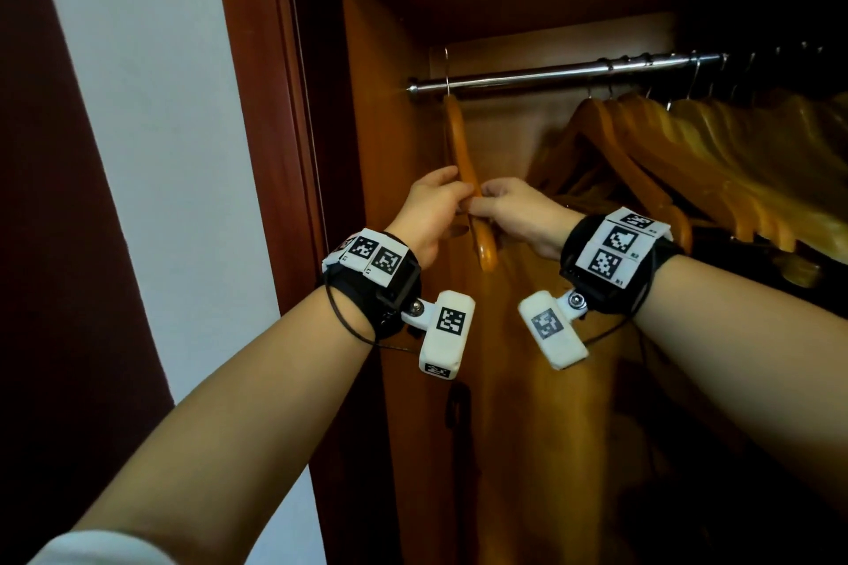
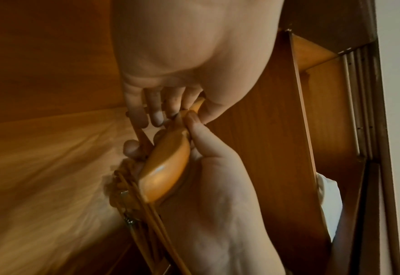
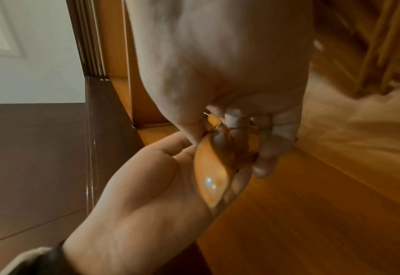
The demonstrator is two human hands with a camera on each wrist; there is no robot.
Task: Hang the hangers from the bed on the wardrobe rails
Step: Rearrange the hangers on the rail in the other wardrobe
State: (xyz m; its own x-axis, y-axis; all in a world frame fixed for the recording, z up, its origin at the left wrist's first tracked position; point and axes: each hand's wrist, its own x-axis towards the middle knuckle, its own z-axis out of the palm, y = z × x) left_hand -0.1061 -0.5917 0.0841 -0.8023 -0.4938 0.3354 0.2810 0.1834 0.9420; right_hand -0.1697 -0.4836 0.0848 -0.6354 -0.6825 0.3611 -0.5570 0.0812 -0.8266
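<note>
A wooden hanger (image 1: pixel 461 151) hangs edge-on with its metal hook over the left end of the chrome wardrobe rail (image 1: pixel 550 76). Both hands meet on its lower arm. My left hand (image 1: pixel 452 200) pinches the wood from the left and my right hand (image 1: pixel 488 197) grips it from the right. In the left wrist view my left hand (image 2: pixel 184 111) has its thumb and fingers closed on the hanger's rounded end (image 2: pixel 168 163). The right wrist view shows my right hand (image 3: pixel 217 137) pinching the same hanger (image 3: pixel 211 178) against the other palm.
Several wooden hangers (image 1: pixel 688 161) crowd the right part of the rail, fanned towards me. The wardrobe's side panel (image 1: pixel 390 151) stands close on the left, and its door frame (image 1: pixel 275 106) and a white wall (image 1: pixel 151 106) lie beyond. The rail between the groups is bare.
</note>
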